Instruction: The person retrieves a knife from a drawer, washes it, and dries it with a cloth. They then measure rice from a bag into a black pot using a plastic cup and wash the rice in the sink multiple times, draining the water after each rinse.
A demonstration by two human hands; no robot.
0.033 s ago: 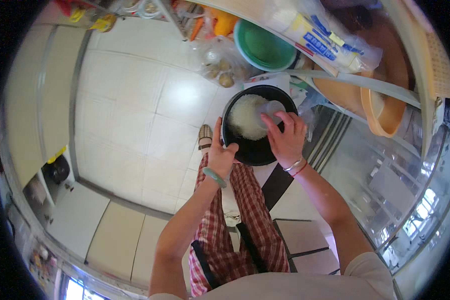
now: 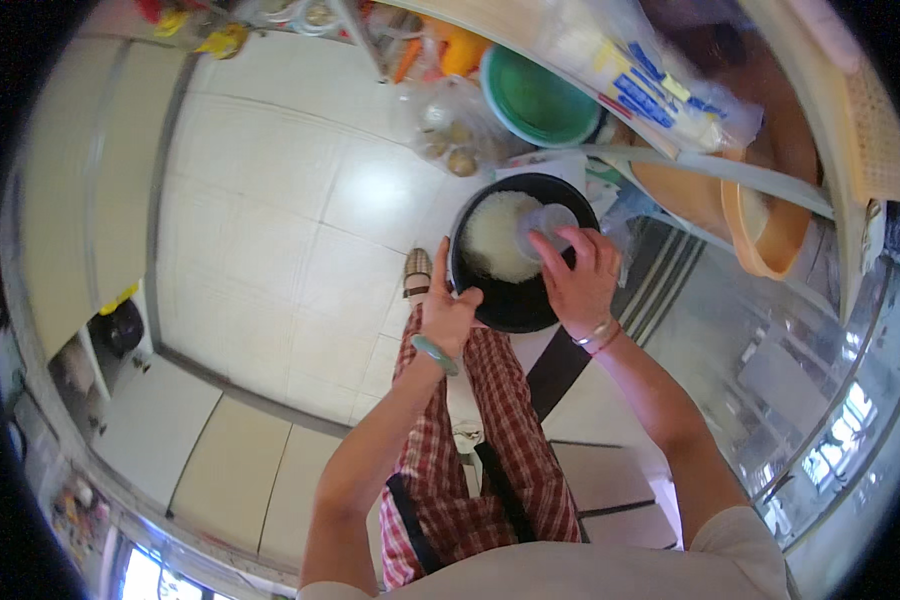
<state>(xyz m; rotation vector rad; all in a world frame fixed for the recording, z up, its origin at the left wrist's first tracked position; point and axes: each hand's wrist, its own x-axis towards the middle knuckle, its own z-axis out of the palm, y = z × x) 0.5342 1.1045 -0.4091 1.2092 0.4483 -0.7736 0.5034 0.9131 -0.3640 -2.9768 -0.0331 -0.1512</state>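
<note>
A round black pot [image 2: 510,312] is held in front of me above my legs, with white rice [image 2: 500,238] heaped toward its left and far side. My left hand [image 2: 452,318] grips the pot's near left rim, thumb over the edge and forefinger stretched along the outer wall. Inside the pot, my right hand [image 2: 582,278] pinches a clear plastic cup [image 2: 542,228] between thumb and fingers. The cup is tilted, its lower end against the rice. How much rice the cup holds I cannot tell.
Beyond the pot stand a green basin [image 2: 540,98] and a clear bag of round brown vegetables [image 2: 460,145]. To the right are a shelf with a plastic package [image 2: 660,90] and an orange tub [image 2: 765,240]. Pale cabinets [image 2: 195,425] line the left and near sides.
The whole view has shifted slightly, with scene objects a little further right. Both hands keep their hold on the pot and the cup.
</note>
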